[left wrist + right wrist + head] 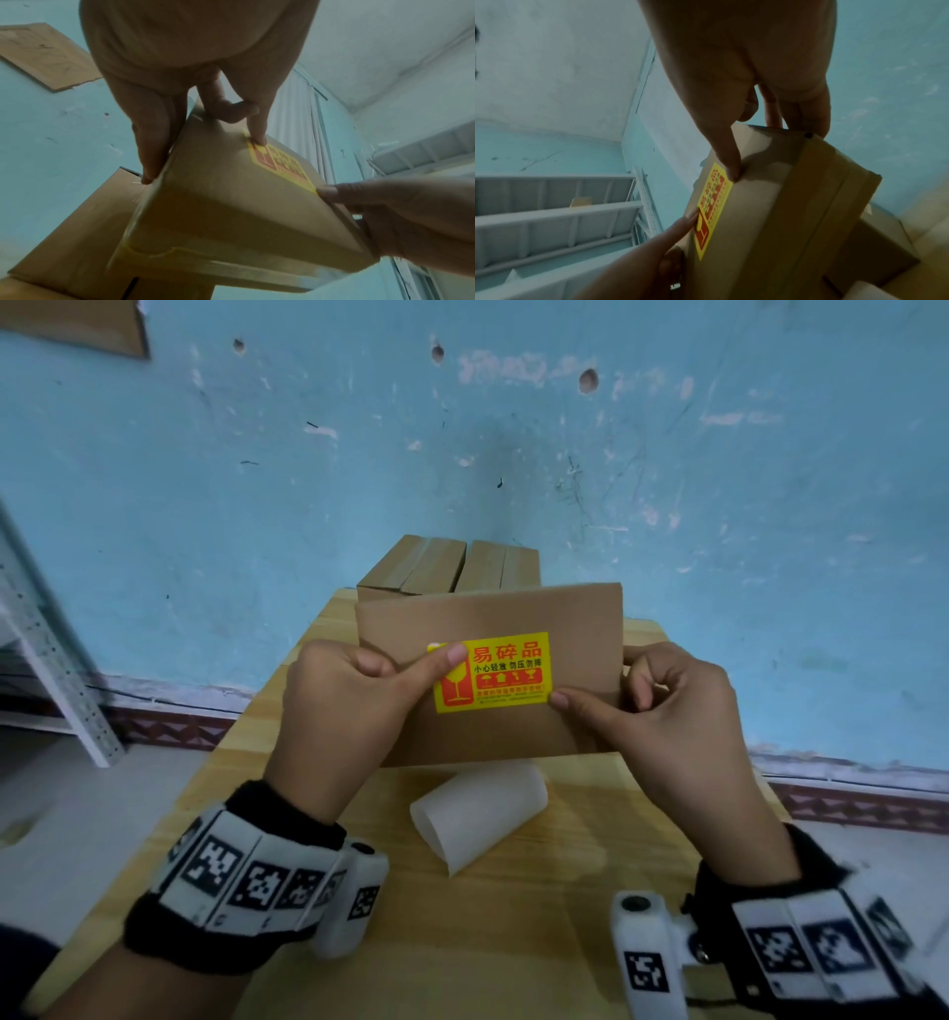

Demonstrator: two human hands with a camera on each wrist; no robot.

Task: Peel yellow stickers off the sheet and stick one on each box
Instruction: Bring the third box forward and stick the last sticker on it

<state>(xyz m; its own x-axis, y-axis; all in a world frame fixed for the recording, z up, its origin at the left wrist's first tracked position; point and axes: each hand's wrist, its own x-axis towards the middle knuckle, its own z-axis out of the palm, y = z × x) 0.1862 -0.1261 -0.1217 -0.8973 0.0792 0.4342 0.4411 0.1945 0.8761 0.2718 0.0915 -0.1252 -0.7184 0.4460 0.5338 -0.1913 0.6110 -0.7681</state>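
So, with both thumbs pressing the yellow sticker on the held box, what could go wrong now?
The yellow sticker sits slightly tilted on the box; pressing may fix it crooked. Only its two corners are under the left hand and right hand thumbs, so the middle may trap a bubble.

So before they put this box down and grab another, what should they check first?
1. Yellow sticker is on the held box: ok.
2. Sticker lies flat, corners down: cannot tell; the left hand thumb covers its upper left corner, the right hand thumb presses its lower right corner.
3. Sticker sits straight: not ok, slightly tilted.
4. Grip on the box, a hand at each end: ok.
5. More boxes waiting behind: ok.
6. Stickers left on the curled backing sheet: cannot tell.
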